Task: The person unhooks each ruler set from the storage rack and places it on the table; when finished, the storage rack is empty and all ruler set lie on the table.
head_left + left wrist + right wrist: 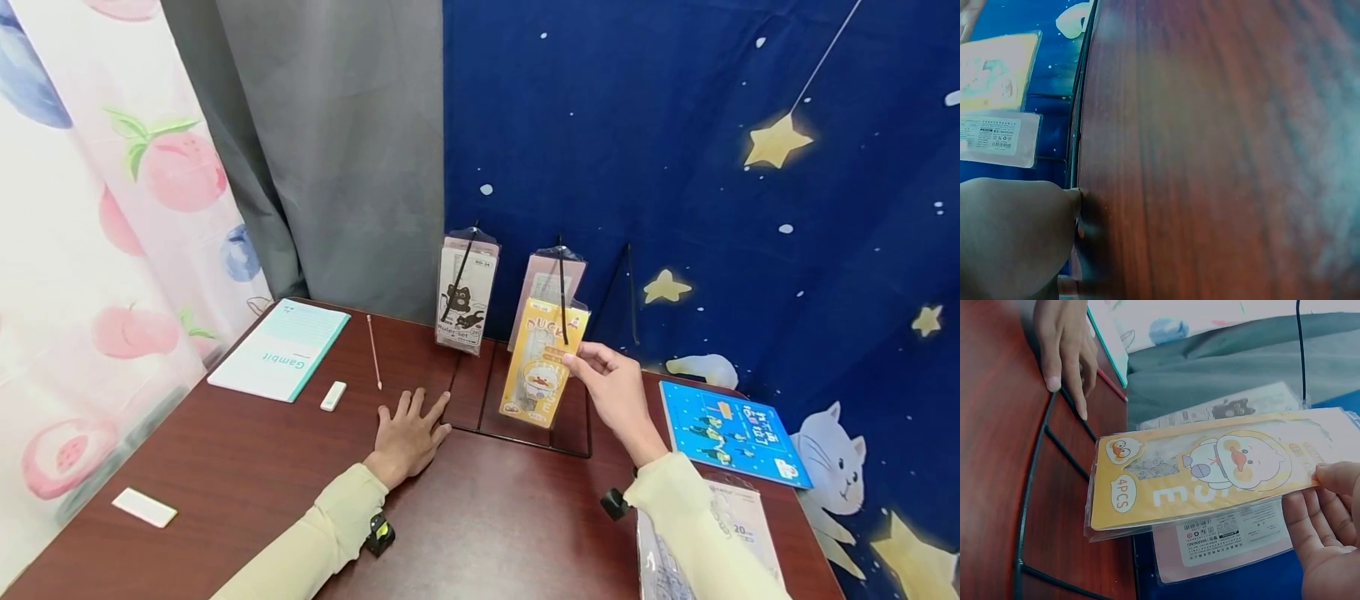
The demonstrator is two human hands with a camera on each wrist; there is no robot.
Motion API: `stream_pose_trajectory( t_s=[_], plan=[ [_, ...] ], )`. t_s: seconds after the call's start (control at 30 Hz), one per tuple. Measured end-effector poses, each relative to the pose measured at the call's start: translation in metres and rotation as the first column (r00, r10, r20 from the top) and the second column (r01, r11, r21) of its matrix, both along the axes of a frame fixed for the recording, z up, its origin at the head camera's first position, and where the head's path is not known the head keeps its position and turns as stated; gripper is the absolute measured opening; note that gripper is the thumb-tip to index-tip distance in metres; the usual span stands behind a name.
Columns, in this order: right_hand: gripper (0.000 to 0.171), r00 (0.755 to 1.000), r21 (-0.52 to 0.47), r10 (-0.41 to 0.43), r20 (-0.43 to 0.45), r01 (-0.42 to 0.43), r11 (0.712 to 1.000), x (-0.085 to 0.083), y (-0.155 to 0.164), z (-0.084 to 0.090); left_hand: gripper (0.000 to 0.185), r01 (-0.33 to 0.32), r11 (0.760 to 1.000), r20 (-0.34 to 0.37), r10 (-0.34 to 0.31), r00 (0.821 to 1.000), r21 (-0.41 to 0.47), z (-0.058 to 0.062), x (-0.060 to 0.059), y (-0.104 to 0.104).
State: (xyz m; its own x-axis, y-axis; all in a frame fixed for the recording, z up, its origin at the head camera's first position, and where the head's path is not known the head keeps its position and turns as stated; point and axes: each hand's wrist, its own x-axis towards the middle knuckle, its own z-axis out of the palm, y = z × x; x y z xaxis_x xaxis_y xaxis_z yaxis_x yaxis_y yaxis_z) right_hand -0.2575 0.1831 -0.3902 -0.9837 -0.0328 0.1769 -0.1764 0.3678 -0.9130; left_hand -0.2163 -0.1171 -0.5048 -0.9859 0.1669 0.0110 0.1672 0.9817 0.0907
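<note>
In the head view my right hand [617, 398] pinches the right edge of a yellow duck-print ruler set packet [542, 367] between thumb and fingers. The middle hook of a black wire display rack [517, 439] passes in front of that packet's upper part. Behind it hangs a pink packet [1222, 544], its label side showing in the right wrist view. My left hand [408, 435] rests on the table with fingers spread, fingertips at the rack's base wire. On the left hook hangs a white ruler set packet [467, 296] with black cat drawings.
Left lie a notebook [281, 350], a thin pink stick [374, 354], a small white eraser [333, 396] and a white block [145, 507]. To the right are a blue book [731, 433] and a clear-wrapped packet [750, 525], partly under my right sleeve. The rack's right hook [632, 292] is bare.
</note>
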Motion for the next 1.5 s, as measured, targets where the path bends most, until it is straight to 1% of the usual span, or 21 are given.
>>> stream_pose_trajectory(
  t_s=[0.13, 0.23, 0.47, 0.63, 0.73, 0.87, 0.97, 1.07, 1.17, 1.27, 1.33, 1.43, 1.5],
  plan=[
    [0.038, 1.0, 0.013, 0.001, 0.017, -0.001, 1.0, 0.015, 0.003, 0.0, 0.053, 0.003, 1.0, -0.019, -0.003, 1.0, 0.007, -0.001, 0.0, -0.001],
    [0.038, 1.0, 0.042, -0.008, 0.026, 0.007, 0.999, 0.029, 0.004, 0.001, 0.054, 0.007, 1.0, -0.036, -0.007, 0.999, 0.015, -0.004, -0.001, -0.001],
    [0.037, 0.999, 0.082, -0.009, 0.031, 0.007, 0.997, 0.056, 0.008, 0.001, 0.056, 0.007, 1.0, 0.007, -0.007, 1.0, 0.007, -0.01, -0.005, -0.002],
    [0.035, 0.998, 0.097, -0.022, 0.057, 0.017, 0.995, 0.072, 0.011, 0.002, 0.055, 0.008, 1.0, -0.011, -0.008, 1.0, 0.007, -0.016, -0.006, -0.001],
    [0.033, 0.998, 0.097, -0.03, 0.061, 0.024, 0.995, 0.083, 0.011, 0.005, 0.055, 0.008, 1.0, -0.005, -0.008, 1.0, 0.006, -0.014, -0.005, 0.0],
    [0.03, 0.997, 0.062, -0.027, 0.066, 0.023, 0.998, 0.096, 0.015, 0.006, 0.055, 0.002, 1.0, 0.022, -0.002, 1.0, 0.01, -0.008, -0.003, 0.001],
    [0.029, 0.996, 0.044, -0.038, 0.08, 0.035, 0.998, 0.105, 0.019, 0.005, 0.055, -0.002, 1.0, 0.015, 0.002, 1.0, 0.006, -0.006, -0.002, 0.001],
    [0.029, 0.992, 0.055, -0.068, 0.11, 0.062, 0.997, 0.115, 0.024, 0.002, 0.055, 0.001, 1.0, 0.006, 0.0, 1.0, -0.004, -0.006, -0.002, 0.001],
    [0.03, 0.981, 0.068, -0.098, 0.167, 0.088, 0.994, 0.125, 0.031, -0.002, 0.054, 0.007, 1.0, -0.007, -0.007, 1.0, -0.001, -0.007, -0.002, 0.001],
    [0.033, 0.962, 0.111, -0.138, 0.234, 0.115, 0.987, 0.132, 0.039, -0.008, 0.054, 0.01, 1.0, -0.011, -0.01, 1.0, 0.005, -0.007, -0.002, 0.001],
    [0.036, 0.946, 0.163, -0.172, 0.276, 0.13, 0.978, 0.136, 0.044, -0.012, 0.054, 0.01, 1.0, -0.015, -0.009, 1.0, 0.006, -0.007, -0.001, 0.001],
    [0.044, 0.916, 0.203, -0.199, 0.349, 0.133, 0.97, 0.139, 0.051, -0.021, 0.055, 0.003, 1.0, -0.007, -0.003, 1.0, -0.002, -0.007, -0.002, 0.0],
    [0.047, 0.896, 0.211, -0.207, 0.393, 0.131, 0.969, 0.141, 0.054, -0.028, 0.055, 0.004, 1.0, -0.013, -0.004, 1.0, -0.004, -0.007, -0.003, -0.001]
  ],
)
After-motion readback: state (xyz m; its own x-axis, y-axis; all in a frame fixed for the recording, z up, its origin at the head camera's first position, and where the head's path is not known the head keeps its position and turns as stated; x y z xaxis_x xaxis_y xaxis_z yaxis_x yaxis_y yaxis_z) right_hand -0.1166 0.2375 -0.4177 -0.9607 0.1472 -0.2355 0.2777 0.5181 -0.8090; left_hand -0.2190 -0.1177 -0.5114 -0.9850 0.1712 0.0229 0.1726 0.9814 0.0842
